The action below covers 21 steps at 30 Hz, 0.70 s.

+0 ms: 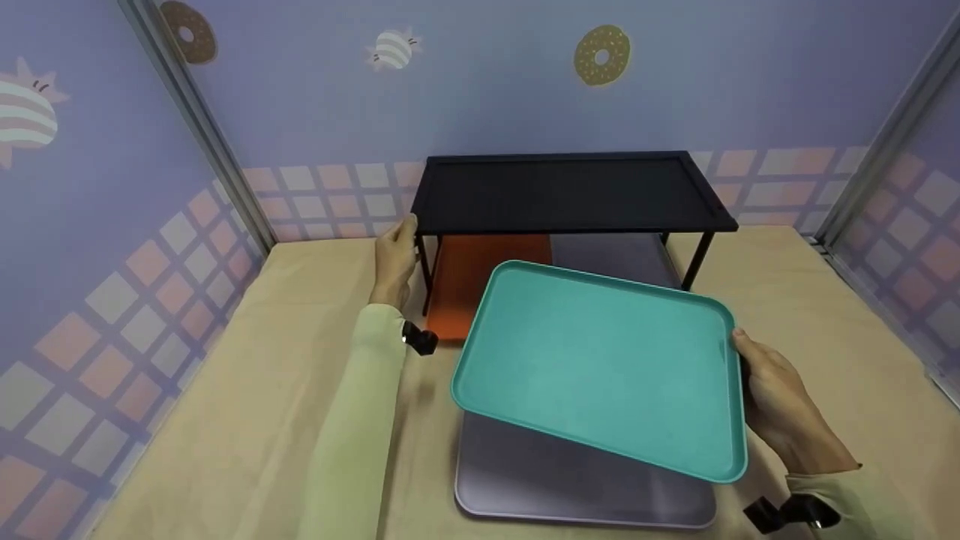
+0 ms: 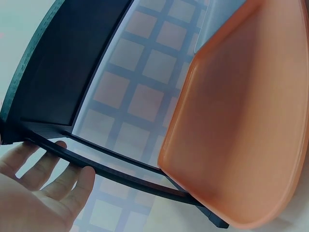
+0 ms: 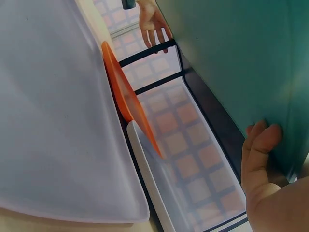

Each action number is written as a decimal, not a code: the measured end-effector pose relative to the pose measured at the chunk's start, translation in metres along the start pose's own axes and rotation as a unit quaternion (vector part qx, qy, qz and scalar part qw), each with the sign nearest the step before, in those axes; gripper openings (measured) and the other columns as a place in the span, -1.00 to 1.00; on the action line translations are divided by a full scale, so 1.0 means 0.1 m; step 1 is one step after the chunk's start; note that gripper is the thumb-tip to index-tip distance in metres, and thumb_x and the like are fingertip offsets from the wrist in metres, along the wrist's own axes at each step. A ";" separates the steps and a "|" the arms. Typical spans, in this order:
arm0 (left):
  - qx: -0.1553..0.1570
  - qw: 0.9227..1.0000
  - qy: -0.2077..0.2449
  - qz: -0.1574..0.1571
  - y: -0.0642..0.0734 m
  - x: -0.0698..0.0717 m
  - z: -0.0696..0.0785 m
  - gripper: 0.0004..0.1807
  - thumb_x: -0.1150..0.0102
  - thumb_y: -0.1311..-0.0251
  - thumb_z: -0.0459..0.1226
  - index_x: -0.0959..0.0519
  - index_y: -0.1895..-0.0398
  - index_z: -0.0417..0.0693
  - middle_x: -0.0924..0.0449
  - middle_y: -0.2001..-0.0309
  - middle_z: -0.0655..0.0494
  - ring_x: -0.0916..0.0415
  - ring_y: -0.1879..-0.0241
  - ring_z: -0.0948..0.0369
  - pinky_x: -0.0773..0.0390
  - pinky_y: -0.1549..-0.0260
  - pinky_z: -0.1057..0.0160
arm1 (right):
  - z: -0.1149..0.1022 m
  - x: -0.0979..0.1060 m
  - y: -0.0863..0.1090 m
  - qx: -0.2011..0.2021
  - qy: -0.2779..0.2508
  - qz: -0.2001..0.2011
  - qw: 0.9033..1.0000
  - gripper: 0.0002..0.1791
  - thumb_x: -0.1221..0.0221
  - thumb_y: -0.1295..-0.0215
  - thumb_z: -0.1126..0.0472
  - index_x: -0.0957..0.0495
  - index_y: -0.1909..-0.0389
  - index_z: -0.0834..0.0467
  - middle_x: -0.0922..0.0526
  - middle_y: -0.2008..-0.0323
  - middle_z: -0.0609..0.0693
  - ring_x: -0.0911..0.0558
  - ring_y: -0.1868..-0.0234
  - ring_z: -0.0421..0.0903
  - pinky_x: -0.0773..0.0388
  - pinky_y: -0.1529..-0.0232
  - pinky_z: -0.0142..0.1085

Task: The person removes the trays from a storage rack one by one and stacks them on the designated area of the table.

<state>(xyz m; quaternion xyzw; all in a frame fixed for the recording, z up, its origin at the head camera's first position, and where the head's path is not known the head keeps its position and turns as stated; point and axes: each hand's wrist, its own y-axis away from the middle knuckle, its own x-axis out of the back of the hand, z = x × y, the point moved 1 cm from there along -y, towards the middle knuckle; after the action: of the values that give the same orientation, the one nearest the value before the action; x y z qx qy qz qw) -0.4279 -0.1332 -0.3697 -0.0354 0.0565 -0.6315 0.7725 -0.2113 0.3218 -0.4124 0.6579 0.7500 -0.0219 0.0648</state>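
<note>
A black rack (image 1: 570, 191) with a flat top and thin legs stands against the back wall. At its front left corner, my left hand (image 1: 395, 259) touches the rack; in the left wrist view the extended fingers (image 2: 72, 181) rest against a black leg. My right hand (image 1: 776, 394) grips the right edge of a teal tray (image 1: 600, 367), thumb on the rim and fingers underneath. The tray is tilted above a greyish-purple tray (image 1: 585, 480) on the table. Beneath the rack top lie an orange tray (image 1: 457, 289) on the left and another greyish-purple tray (image 1: 615, 255) on the right.
A beige cloth covers the table (image 1: 300, 360). Purple walls (image 1: 495, 90) with sweets and checks enclose it at the back and sides, with metal posts (image 1: 202, 127) at the corners. A black wrist device (image 1: 420, 337) sits on the left sleeve.
</note>
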 end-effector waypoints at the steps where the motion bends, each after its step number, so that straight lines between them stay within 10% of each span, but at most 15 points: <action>1: 0.001 1.000 0.002 0.000 0.00 0.00 0.00 -0.52 0.03 -0.55 -0.01 -0.21 0.56 0.02 -0.38 0.11 0.05 -0.32 0.05 0.04 -0.44 -0.07 0.01 | 0.01 0.00 0.00 -0.001 0.005 -0.004 1.000 -0.40 0.20 -0.63 -0.22 -0.35 -0.20 0.25 -0.48 -0.04 -0.05 -0.53 -0.10 -0.20 -0.57 -0.11 -0.31; 8: 0.003 1.000 0.001 0.004 0.00 -0.01 0.00 -0.52 0.03 -0.56 0.01 -0.26 0.53 -0.05 -0.35 0.28 0.02 -0.35 0.16 0.00 -0.45 0.08 0.13 | 0.04 0.01 -0.01 -0.017 0.036 -0.003 0.999 -0.32 0.22 -0.61 -0.26 -0.28 -0.26 0.30 -0.46 -0.10 -0.03 -0.52 -0.15 -0.18 -0.56 -0.14 -0.30; 11: 0.002 1.000 -0.007 0.000 0.00 0.00 0.00 -0.52 0.04 -0.56 0.01 -0.39 0.39 -0.22 -0.48 0.08 -0.05 -0.41 0.02 0.02 -0.49 -0.07 0.06 | 0.05 0.01 -0.01 -0.024 0.042 -0.003 0.999 -0.32 0.22 -0.61 -0.27 -0.28 -0.26 0.28 -0.48 -0.08 -0.02 -0.55 -0.12 -0.16 -0.58 -0.12 -0.26; 16: 0.012 1.000 -0.021 -0.016 0.01 0.03 0.00 -0.45 0.07 -0.57 0.03 -0.45 -0.43 -0.08 -0.34 -0.48 0.00 -0.33 -0.39 0.08 -0.45 -0.29 0.06 | 0.07 0.02 -0.02 -0.027 0.070 -0.005 0.997 -0.30 0.28 -0.61 -0.28 -0.32 -0.19 0.31 -0.53 0.02 0.03 -0.63 -0.01 -0.08 -0.63 -0.06 -0.16; 21: 0.009 1.000 -0.011 -0.012 0.01 0.03 -0.01 -0.47 0.06 -0.57 0.01 -0.48 -0.41 -0.09 -0.36 -0.46 -0.04 -0.39 -0.30 0.05 -0.42 -0.29 -0.02 | 0.09 0.02 -0.01 -0.025 0.094 -0.010 0.995 -0.25 0.30 -0.62 -0.28 -0.27 -0.27 0.35 -0.55 0.00 0.07 -0.64 -0.02 -0.05 -0.64 -0.06 -0.14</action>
<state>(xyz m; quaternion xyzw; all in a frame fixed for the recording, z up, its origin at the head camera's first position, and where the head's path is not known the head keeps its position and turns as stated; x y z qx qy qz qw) -0.4261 -0.1354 -0.3706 -0.0359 0.0414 -0.6405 0.7660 -0.2124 0.3229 -0.4216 0.6476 0.7597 0.0582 0.0102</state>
